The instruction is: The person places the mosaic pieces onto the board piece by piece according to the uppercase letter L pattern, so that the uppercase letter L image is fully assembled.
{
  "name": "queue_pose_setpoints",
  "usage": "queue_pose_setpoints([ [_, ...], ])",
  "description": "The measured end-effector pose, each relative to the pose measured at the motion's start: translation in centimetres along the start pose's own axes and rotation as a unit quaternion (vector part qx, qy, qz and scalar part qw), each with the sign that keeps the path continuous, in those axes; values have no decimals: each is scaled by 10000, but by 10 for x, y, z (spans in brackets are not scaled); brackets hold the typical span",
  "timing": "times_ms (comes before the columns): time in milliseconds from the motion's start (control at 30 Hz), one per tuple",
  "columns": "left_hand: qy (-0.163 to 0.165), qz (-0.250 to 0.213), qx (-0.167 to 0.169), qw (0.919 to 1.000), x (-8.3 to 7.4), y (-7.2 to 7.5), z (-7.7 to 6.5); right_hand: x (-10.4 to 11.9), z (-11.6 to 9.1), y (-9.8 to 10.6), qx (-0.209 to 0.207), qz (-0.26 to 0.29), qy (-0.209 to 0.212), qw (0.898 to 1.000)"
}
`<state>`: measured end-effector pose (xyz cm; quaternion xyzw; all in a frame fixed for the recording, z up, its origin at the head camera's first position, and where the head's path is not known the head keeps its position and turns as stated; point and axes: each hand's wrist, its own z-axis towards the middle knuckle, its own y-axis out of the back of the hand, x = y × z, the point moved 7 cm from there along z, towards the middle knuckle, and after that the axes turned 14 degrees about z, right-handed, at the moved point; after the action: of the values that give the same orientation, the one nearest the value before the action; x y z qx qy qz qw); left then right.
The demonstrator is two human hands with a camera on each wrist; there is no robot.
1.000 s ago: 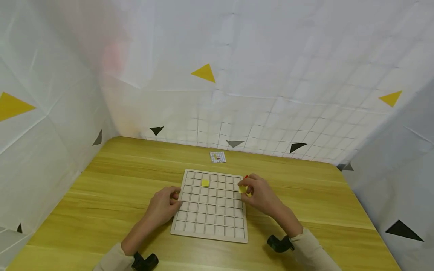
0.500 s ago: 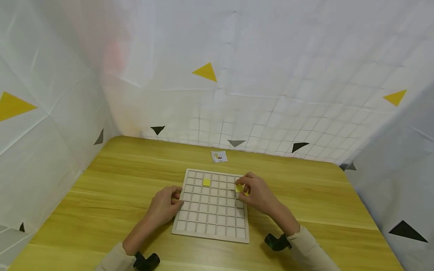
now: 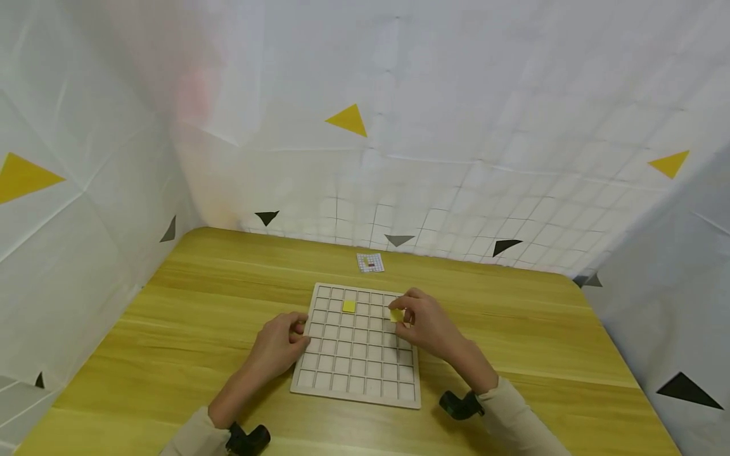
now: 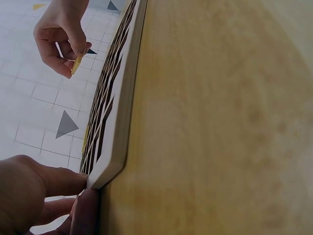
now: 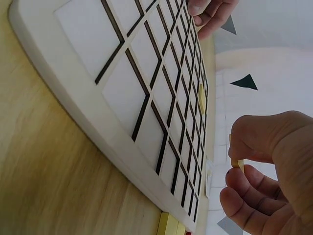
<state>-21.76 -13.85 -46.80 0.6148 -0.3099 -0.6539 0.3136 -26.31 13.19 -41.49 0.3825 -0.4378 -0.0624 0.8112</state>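
A pale board with a grid of square recesses (image 3: 344, 364) lies on the table. One yellow square tile (image 3: 349, 306) sits in its second row from the far side, left of the middle. My left hand (image 3: 276, 345) holds the board's left edge; in the left wrist view its thumb (image 4: 68, 181) meets the rim and a finger lies against the side. Above the board's far right part, my right hand (image 3: 428, 323) pinches another yellow tile (image 3: 396, 315) between thumb and forefinger. That tile (image 5: 238, 164) is clear of the board in the right wrist view, mostly covered by the fingers.
A small card with a printed grid (image 3: 371, 263) lies beyond the board. More yellow tiles (image 5: 168, 224) and a bit of red (image 5: 188, 233) show beside the board's right edge, hidden behind my right hand in the head view. White sheets (image 3: 428, 126) enclose the wooden table (image 3: 217, 278).
My right hand has moved left with the pinched yellow tile, from the board's right edge to over its squares. The left hand has stayed at the left edge. The head view has shifted slightly.
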Motion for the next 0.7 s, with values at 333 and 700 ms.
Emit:
queue_pose_setpoints([
  [333,30,-2,-19,10000,-1,1,0,2,5,-6,68,26,-25,10000],
  [700,29,8,-17,10000,-2,2,0,5,11,-11,115,163,33,9998],
])
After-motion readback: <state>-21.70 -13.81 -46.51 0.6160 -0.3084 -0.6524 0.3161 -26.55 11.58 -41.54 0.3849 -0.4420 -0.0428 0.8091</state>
